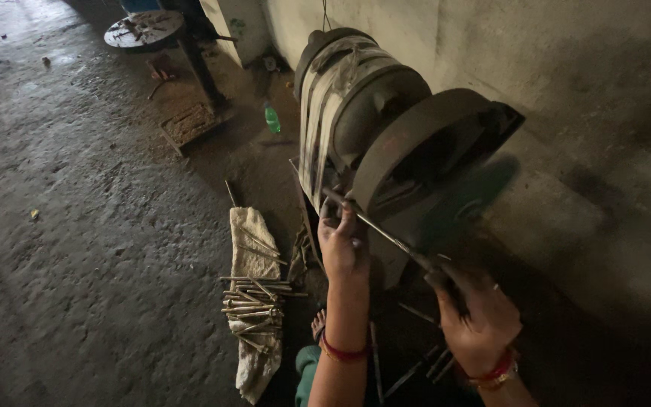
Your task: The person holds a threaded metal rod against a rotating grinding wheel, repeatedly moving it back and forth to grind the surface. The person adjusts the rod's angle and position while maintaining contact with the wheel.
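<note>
A thin metal rod [383, 233] runs across the front of a dark belt-driven grinding machine [408, 143]. My left hand [342, 243] grips the rod near its far end, close to the machine's wheel. Its near end sits in my right hand [475, 313], lower and to the right. Both wrists wear red thread bands. The rod lies close against the wheel housing; whether they touch is unclear.
A pile of several similar rods [256, 301] lies on a dirty white cloth [254, 260] on the concrete floor to the left. More rods [416, 369] lie near my knee. A green bottle [272, 119] stands by the wall, a round metal stand [145, 30] farther back.
</note>
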